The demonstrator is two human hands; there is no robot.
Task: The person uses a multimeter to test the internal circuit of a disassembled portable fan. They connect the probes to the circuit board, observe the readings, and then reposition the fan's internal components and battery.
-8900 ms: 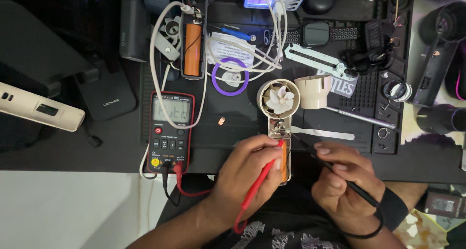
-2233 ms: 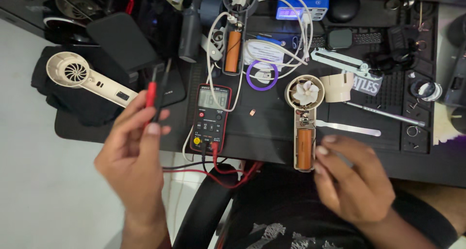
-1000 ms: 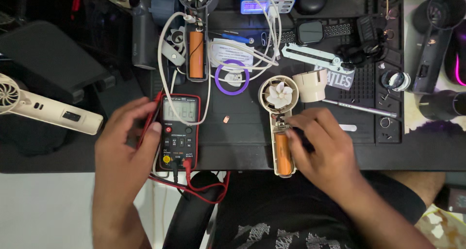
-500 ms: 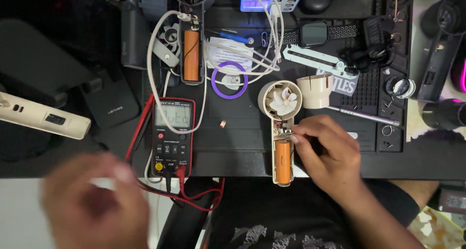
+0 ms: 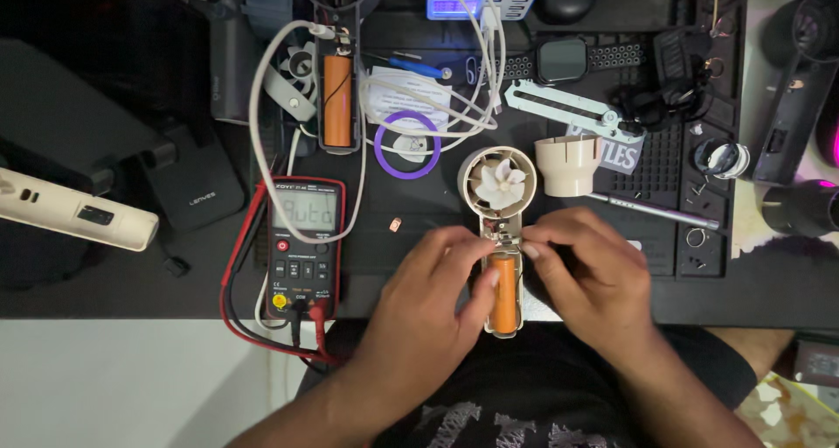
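Handheld fan (image 5: 501, 238) lies opened, orange battery (image 5: 504, 295) exposed, white blades bare.

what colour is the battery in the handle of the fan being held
Orange, a cylindrical battery in the opened handheld fan; head view shows it.

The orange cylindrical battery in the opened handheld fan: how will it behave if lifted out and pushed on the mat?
The orange battery looks round and smooth, so it would probably roll. It seems rigid, likely dense for its size.

fan handle (image 5: 504, 295) half hidden by fingers (image 5: 479, 277)
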